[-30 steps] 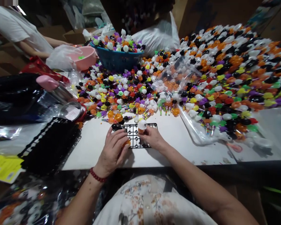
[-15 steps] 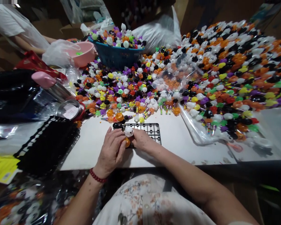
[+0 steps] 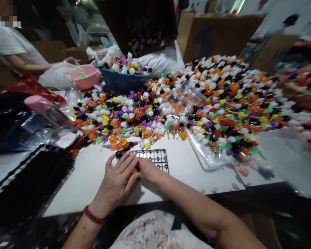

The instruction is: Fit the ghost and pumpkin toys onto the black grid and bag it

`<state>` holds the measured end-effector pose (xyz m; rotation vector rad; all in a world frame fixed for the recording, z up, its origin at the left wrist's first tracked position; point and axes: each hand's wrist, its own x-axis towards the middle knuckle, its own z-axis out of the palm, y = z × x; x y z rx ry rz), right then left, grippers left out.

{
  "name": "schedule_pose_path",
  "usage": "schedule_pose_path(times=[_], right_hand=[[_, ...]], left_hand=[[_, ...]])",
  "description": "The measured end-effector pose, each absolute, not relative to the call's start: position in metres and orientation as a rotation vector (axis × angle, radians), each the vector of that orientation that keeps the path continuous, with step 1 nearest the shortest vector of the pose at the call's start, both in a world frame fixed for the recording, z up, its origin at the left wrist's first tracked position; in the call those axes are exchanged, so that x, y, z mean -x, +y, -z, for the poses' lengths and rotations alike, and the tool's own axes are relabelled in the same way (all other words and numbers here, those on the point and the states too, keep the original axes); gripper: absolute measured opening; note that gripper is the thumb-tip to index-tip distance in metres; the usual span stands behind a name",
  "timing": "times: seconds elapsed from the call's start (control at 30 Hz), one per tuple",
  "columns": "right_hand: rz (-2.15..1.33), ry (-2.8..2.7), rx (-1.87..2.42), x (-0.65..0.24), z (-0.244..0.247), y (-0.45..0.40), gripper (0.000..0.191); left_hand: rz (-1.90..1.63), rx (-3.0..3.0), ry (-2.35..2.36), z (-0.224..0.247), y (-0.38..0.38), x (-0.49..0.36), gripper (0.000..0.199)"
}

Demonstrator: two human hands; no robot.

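My left hand (image 3: 118,178), with a red bead bracelet on its wrist, reaches over the near left part of a black plastic grid (image 3: 158,156). A round orange plastic piece (image 3: 134,171) shows between its thumb and bent fingers. Against its fingertips lies my right hand (image 3: 149,169), curled in over the grid; its fingertips are hidden, and so is anything in them. Just beyond the left fingers sits a shiny black round piece (image 3: 119,154). Several orange round pieces (image 3: 123,143) lie behind it on the white table (image 3: 181,176).
A large heap of small coloured pieces (image 3: 233,86) covers the back and right. A blue basket (image 3: 121,81) and a pink basin (image 3: 85,77) stand behind. On the left are stacked black grids (image 3: 33,183) and a pink-lidded flask (image 3: 48,110). Another person's arm (image 3: 28,65) shows back left.
My view has tilted up, showing more background. My left hand has closed further over the pieces, and the white round head seen between my hands is now covered.
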<state>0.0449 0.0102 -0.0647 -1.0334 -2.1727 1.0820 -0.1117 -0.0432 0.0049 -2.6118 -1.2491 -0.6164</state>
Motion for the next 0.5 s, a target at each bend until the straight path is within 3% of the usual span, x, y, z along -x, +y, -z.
schedule_pose_path(times=[0.13, 0.27, 0.37, 0.5], right_hand=[[-0.953, -2.144, 1.103, -0.074, 0.059, 0.029, 0.013], [-0.596, -1.809, 1.635, -0.137, 0.046, 0.067, 0.013], [-0.327, -1.723, 1.946, -0.172, 0.042, 0.097, 0.018], [-0.305, -1.766, 2.037, -0.181, 0.046, 0.116, 0.030]], left_hand=[[0.670, 2.563, -1.144, 0.006, -0.039, 0.116, 0.050], [0.729, 2.569, -1.105, 0.008, -0.036, 0.118, 0.051], [0.786, 2.569, -1.071, 0.004, -0.035, 0.117, 0.043], [0.816, 2.569, -1.057, 0.000, -0.035, 0.115, 0.027]])
